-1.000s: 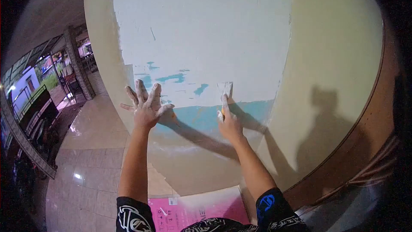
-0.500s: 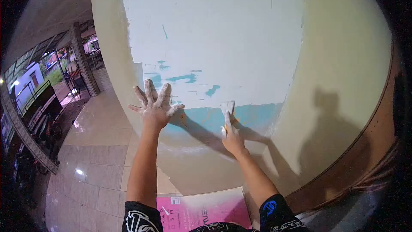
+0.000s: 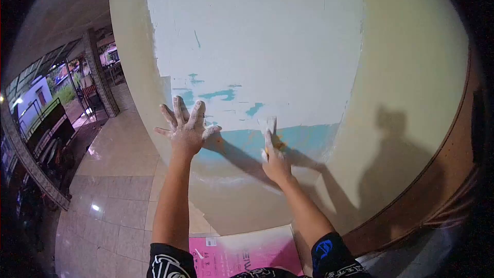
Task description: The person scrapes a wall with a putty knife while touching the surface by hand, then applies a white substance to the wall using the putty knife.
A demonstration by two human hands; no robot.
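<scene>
My left hand (image 3: 185,131) lies flat against the wall with its fingers spread, white powder or paste on its skin. My right hand (image 3: 276,162) is closed round a putty knife (image 3: 270,125), whose blade touches the wall at the lower edge of a large white patch (image 3: 257,36). One finger stretches along the tool. Beneath the white patch runs a turquoise band (image 3: 309,138), and turquoise streaks (image 3: 218,94) show through the white between my two hands.
Yellowish wall (image 3: 411,62) surrounds the patch, with a shadow on its right. A pink box (image 3: 242,252) stands low in front of me. Tiled floor (image 3: 113,201), a pillar (image 3: 100,72) and a dark railing (image 3: 46,123) are at the left; brown trim (image 3: 411,211) curves along the right.
My right hand and the putty knife have shifted slightly left and up along the wall. The left hand stays pressed in nearly the same place.
</scene>
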